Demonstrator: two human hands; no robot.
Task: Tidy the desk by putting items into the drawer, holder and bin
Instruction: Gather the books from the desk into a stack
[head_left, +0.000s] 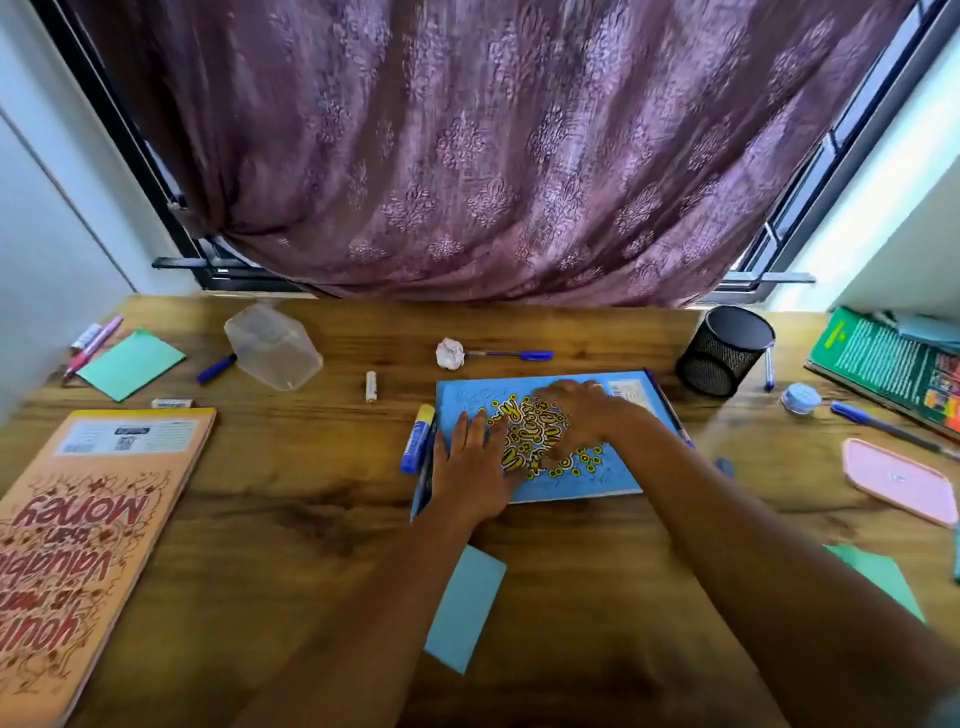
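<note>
A blue notebook (597, 478) with yellow lettering lies flat at the middle of the wooden desk (311, 519). My left hand (472, 467) rests flat on its near left corner with fingers straight. My right hand (576, 415) lies over the cover's middle, fingers spread and slightly bent. A blue glue stick (417, 439) lies against the notebook's left edge. A black mesh holder (724, 351) stands at the back right. A crumpled paper ball (450, 353) and a blue pen (511, 355) lie behind the notebook.
An orange notebook (78, 545) lies at the near left. Further back are a clear plastic tub (272, 345) on its side, a green card (130, 364), markers (93, 343) and a small white tube (371, 386). Right side: green book (883, 364), pink lid (898, 480), pens, small blue jar (801, 397). A light blue card (465, 605) lies near me.
</note>
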